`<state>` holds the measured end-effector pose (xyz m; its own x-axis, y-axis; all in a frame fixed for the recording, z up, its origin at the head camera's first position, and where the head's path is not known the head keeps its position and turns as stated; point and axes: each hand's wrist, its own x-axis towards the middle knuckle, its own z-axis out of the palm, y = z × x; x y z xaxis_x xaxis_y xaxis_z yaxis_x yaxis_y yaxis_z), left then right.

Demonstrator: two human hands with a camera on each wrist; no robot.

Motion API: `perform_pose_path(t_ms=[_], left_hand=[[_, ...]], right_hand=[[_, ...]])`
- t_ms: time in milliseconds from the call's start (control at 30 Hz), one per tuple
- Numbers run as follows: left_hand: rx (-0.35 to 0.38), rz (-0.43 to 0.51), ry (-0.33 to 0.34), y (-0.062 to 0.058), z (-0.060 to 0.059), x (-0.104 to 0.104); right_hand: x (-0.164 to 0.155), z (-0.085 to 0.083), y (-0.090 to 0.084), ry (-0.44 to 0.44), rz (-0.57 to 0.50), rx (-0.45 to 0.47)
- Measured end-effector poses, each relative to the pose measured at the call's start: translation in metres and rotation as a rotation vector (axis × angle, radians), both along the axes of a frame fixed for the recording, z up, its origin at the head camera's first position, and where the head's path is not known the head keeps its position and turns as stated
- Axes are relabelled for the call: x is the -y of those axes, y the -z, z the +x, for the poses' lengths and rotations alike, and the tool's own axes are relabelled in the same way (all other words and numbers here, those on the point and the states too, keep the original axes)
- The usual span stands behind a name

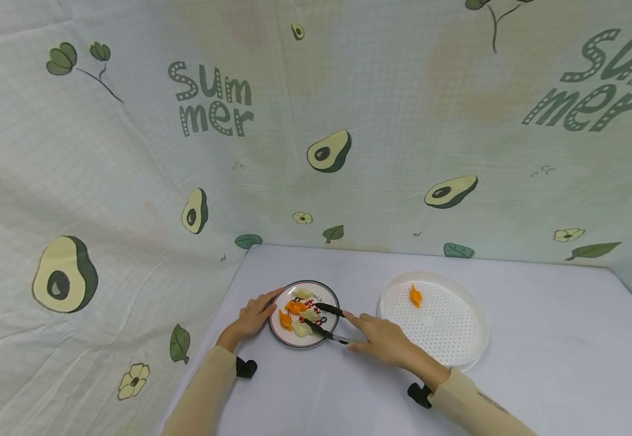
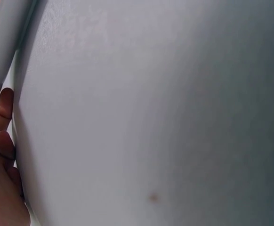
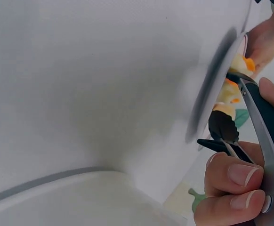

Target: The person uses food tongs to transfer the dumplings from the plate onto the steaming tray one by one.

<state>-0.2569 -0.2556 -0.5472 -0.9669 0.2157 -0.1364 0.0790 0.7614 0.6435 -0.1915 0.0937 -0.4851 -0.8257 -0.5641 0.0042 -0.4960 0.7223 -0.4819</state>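
Observation:
A small round plate (image 1: 279, 332) with a dark rim holds several orange and pale yellow dumplings (image 1: 296, 307). My left hand (image 1: 255, 316) touches the plate's left rim with relaxed fingers; in the left wrist view the fingers (image 2: 4, 141) lie at the left edge beside the plate's rim (image 2: 0, 52). My right hand (image 1: 377, 336) grips black-tipped metal tongs (image 1: 324, 320), whose open tips reach over the dumplings on the plate. The right wrist view shows the tongs (image 3: 250, 122) in my fingers (image 3: 231, 181) beside the plate (image 3: 212, 89). One orange dumpling (image 1: 415, 296) lies in a white perforated tray (image 1: 460, 357).
A white tabletop (image 1: 539, 363) carries both dishes. An avocado-print cloth (image 1: 316, 121) hangs behind and along the left side. Black wrist straps (image 1: 246, 367) sit on both sleeves.

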Motion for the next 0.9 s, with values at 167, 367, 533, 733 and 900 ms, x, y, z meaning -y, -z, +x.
perform_pose_path(t_ms=[167,367,533,733,900], left_hand=[[-0.004,-0.004,0.008,0.001,-0.001,0.001],[-0.029,-0.009,0.028,0.0,0.0,0.002],[-0.034,-0.005,0.034,-0.002,0.0,0.0],[-0.016,0.0,0.021,-0.002,0.0,0.0],[-0.015,-0.002,0.026,-0.002,-0.001,0.002]], right_hand=[[0.003,0.0,0.004,0.005,0.003,0.009],[0.008,0.0,0.008,0.016,0.022,0.001],[0.011,0.0,0.009,0.018,0.037,-0.011],[0.013,0.002,0.008,0.013,0.04,-0.021],[0.014,0.003,0.009,0.011,0.026,-0.026]])
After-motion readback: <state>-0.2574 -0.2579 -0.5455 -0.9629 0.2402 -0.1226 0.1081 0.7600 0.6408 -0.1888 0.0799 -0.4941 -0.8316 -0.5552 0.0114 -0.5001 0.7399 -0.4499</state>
